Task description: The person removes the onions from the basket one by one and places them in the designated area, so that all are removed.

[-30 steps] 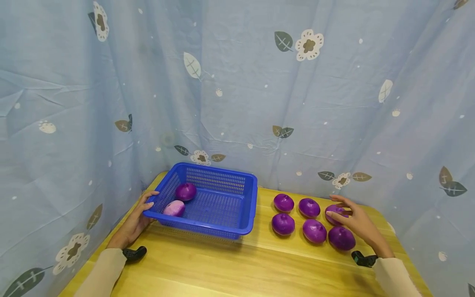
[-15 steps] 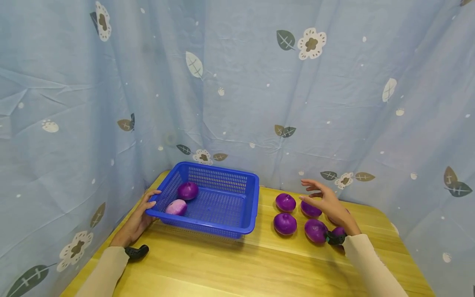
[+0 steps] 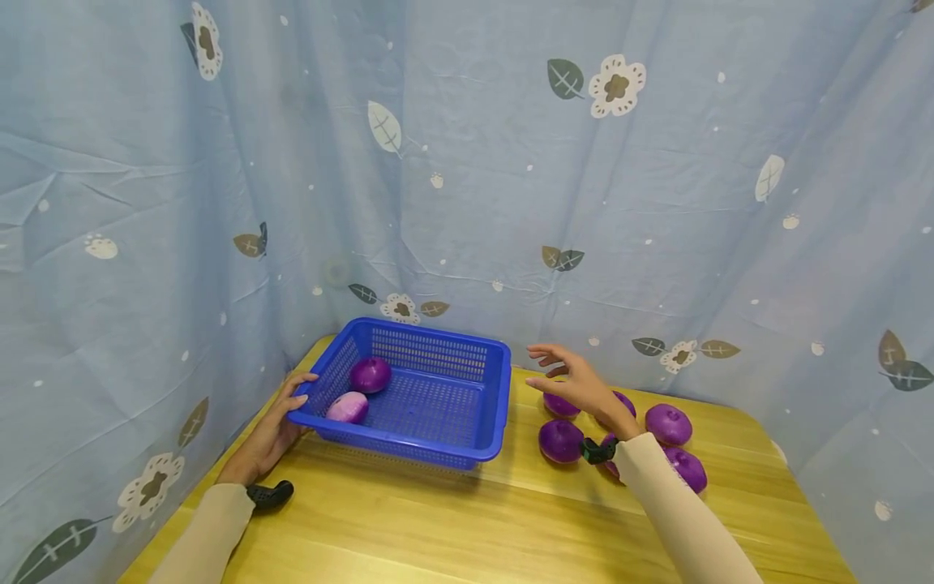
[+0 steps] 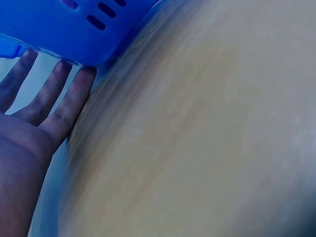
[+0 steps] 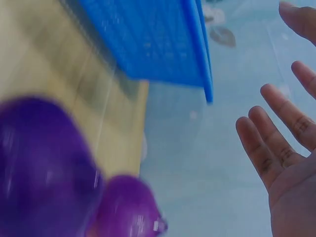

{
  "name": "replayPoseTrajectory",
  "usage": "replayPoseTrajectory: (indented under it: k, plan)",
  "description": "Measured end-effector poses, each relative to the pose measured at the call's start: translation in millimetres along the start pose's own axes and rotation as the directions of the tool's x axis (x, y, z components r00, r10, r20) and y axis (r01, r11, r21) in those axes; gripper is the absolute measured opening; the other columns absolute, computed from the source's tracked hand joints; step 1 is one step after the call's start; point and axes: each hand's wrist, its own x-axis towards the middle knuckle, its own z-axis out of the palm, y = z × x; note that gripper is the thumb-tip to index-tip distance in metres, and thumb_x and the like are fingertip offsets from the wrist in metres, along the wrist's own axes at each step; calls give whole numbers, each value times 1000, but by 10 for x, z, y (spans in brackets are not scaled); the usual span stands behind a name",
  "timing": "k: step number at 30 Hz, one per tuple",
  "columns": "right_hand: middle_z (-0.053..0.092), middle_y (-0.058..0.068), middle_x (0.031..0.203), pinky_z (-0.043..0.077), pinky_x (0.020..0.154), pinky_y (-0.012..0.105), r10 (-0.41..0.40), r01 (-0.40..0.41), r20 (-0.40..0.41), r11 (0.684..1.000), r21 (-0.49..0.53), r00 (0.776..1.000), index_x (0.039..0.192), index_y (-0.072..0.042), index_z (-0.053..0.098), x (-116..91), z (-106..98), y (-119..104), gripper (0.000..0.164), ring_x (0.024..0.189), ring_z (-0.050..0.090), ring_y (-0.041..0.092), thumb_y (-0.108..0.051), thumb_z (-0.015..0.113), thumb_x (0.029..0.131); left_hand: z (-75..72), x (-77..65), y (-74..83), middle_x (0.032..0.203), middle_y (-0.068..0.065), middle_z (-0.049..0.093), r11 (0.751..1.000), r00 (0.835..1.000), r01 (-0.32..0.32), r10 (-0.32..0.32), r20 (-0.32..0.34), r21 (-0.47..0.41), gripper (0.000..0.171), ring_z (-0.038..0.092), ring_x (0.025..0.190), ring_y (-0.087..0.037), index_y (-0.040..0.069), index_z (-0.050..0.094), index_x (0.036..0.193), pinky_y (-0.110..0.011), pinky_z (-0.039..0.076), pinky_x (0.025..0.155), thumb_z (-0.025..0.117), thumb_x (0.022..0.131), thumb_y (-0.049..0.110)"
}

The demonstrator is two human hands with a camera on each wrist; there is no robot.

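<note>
Purple onions (image 3: pixel 560 441) below spread right grip (image 3: pixel 582 388) (apart), left grip (image 3: pixel 272 428) — fingers straight — touching basket (image 3: pixel 397 438)

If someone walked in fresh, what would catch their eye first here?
Probably the blue basket left of centre on the wooden table, two onions inside and the left hand touching its left rim. Next, six purple onions right of the basket, some partly hidden by the right hand and sleeve. Behind hangs a pale-blue flowered cloth.

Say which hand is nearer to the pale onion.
Left: the left hand touches the basket rim beside the pale onion; the right hand is outside the opposite side.
</note>
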Motion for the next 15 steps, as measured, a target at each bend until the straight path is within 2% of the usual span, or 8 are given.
replayPoseTrajectory:
  k: [7, 12, 15]
  plan:
    - [59, 10, 142, 48, 101, 49, -75, 75, 70, 997, 10, 995, 144, -27, 57, 299, 306, -193, 56, 125, 56, 34, -37, 77, 93, -1, 5, -2, 162, -16, 6, 1000, 1000, 11, -10, -7, 10, 48, 42, 130, -33, 30, 28, 157, -31, 50, 97, 40, 110, 34]
    - [63, -5, 135, 49, 99, 45, -76, 76, 79, 997, 6, 994, 141, -32, 58, 489, 519, -333, 55, 120, 58, 24, -41, 79, 91, -5, 6, -2, 163, -17, 4, 1000, 1000, 16, -15, -8, 4, 49, 41, 132, -34, 30, 27, 157, -30, 50, 97, 40, 110, 33]
    - [64, -8, 132, 49, 98, 47, -80, 79, 79, 997, 22, 994, 140, -34, 59, 595, 646, -368, 55, 118, 58, 27, -42, 80, 90, -7, 11, -6, 164, -17, 4, 1000, 1000, 13, -12, -12, 12, 50, 38, 133, -35, 30, 28, 157, -29, 50, 97, 41, 110, 33]
